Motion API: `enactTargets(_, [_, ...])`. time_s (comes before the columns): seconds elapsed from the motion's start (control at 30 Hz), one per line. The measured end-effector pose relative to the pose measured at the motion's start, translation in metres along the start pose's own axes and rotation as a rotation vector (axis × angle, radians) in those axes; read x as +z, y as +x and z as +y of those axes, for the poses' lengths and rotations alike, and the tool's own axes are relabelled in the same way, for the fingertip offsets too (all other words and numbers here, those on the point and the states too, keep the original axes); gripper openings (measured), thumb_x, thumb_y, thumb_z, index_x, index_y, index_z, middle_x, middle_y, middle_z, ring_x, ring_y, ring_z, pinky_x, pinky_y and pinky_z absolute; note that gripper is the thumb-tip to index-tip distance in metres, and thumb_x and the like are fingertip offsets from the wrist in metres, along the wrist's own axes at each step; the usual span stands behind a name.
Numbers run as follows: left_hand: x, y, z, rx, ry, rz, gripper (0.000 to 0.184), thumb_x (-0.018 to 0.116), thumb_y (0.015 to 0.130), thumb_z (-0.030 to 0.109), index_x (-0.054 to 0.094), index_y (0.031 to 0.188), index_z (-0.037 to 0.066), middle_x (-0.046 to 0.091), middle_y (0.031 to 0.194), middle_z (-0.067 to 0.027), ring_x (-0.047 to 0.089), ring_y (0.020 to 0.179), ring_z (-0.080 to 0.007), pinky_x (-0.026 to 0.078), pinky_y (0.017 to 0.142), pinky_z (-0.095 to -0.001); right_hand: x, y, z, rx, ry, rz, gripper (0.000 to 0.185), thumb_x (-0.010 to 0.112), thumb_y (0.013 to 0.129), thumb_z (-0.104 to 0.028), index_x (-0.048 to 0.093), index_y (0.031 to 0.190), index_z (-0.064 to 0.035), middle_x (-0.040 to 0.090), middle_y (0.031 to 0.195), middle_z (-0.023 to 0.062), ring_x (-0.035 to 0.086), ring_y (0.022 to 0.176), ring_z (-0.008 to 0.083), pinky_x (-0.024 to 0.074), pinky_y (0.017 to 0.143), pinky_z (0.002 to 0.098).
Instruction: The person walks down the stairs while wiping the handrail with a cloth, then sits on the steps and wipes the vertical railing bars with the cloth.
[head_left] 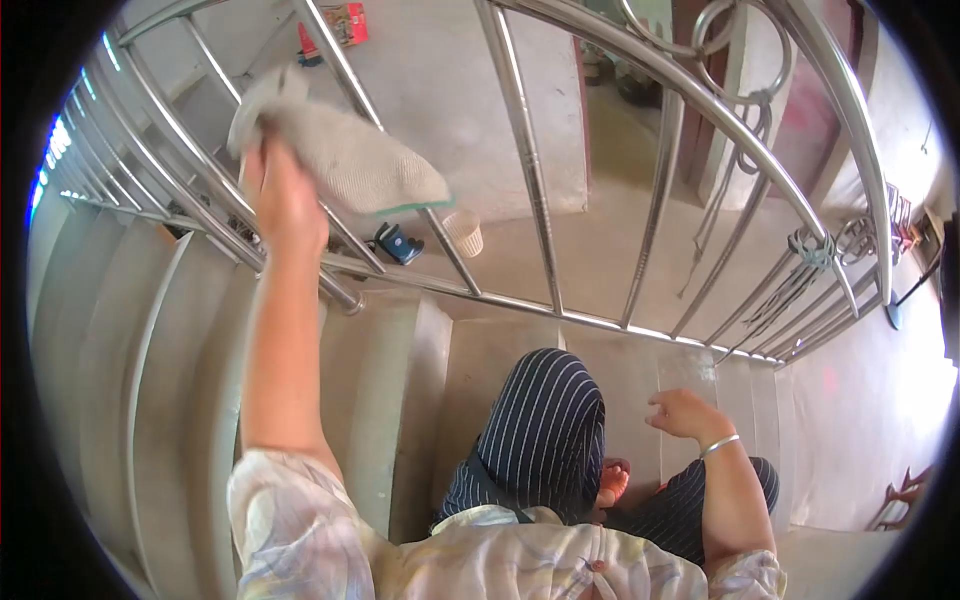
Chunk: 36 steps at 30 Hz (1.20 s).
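My left hand is stretched out to the stair railing, closed around a cream knitted work glove with a green hem. The glove's gathered end is bunched at my fingers and blurred; its hemmed end hangs out to the right across the bars. Near my bent knee, my right hand is held in the air over the steps, with a bangle at the wrist. Its fingers are loosely bent and a little apart, and nothing shows in them.
Concrete steps descend beside the metal railing. Beyond the bars, a white basket and a blue object rest on the floor below. Cords are tied to the railing at the right. A red package lies farther back.
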<state>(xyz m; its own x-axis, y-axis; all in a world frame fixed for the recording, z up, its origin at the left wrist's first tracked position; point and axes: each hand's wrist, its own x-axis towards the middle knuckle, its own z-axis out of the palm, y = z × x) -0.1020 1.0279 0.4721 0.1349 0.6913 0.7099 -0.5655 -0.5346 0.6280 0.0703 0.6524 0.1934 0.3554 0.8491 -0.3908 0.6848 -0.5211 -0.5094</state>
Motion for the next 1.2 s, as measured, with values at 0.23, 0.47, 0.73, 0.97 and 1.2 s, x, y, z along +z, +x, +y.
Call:
enactTargets(0.23, [0.067,0.058,-0.023,0.463,0.736,-0.023,0.028,0.051,0.079,0.015,0.051,0.1,-0.004,0.058,0.09,-0.0136,0.056,0.079,-0.0244,0.043,0.07,-0.0332,0.005,-0.002,0.008,0.004,-0.013,0.015,0.038,0.059,0.074,-0.029,0.058,0.102,-0.003,0.062,0.087,0.0175,0.058,0.085,0.0322,0.0454,0.076,0.0385])
enactTargets(0.47, [-0.016,-0.105,-0.146,0.13,0.986,-0.248,0.024,0.049,0.077,0.013,0.05,0.092,-0.006,0.052,0.088,-0.0248,0.049,0.084,-0.0407,0.037,0.075,-0.0451,-0.001,-0.008,0.001,0.012,0.011,-0.006,0.037,0.06,0.074,-0.026,0.057,0.102,-0.0013,0.062,0.081,0.0157,0.059,0.079,0.0302,0.0458,0.072,0.0376])
enactTargets(0.73, [-0.045,-0.177,-0.168,-0.143,0.892,-0.403,0.026,0.051,0.076,0.001,0.054,0.102,0.001,0.058,0.094,-0.0135,0.055,0.081,-0.0258,0.042,0.073,-0.0337,0.0,-0.008,0.009,-0.067,-0.031,0.054,0.037,0.06,0.074,-0.027,0.058,0.099,-0.0004,0.062,0.081,0.0159,0.06,0.076,0.03,0.0466,0.068,0.0368])
enactTargets(0.97, [-0.034,-0.034,-0.043,-0.132,0.545,-0.004,0.018,0.052,0.082,0.017,0.053,0.085,-0.001,0.059,0.078,-0.0091,0.052,0.069,-0.0199,0.042,0.065,-0.0346,-0.012,-0.006,-0.003,-0.005,0.01,0.021,0.035,0.062,0.071,-0.025,0.059,0.095,0.0008,0.061,0.079,0.0192,0.059,0.077,0.0328,0.0467,0.069,0.0384])
enactTargets(1.2, [-0.066,0.129,0.068,0.257,0.447,0.174,0.027,0.049,0.084,0.018,0.048,0.103,-0.003,0.055,0.097,-0.0112,0.053,0.084,-0.0177,0.044,0.073,-0.0291,-0.001,-0.002,0.012,-0.046,0.083,0.05,0.036,0.063,0.07,-0.026,0.06,0.095,0.0001,0.061,0.08,0.0179,0.059,0.076,0.032,0.0468,0.069,0.0379])
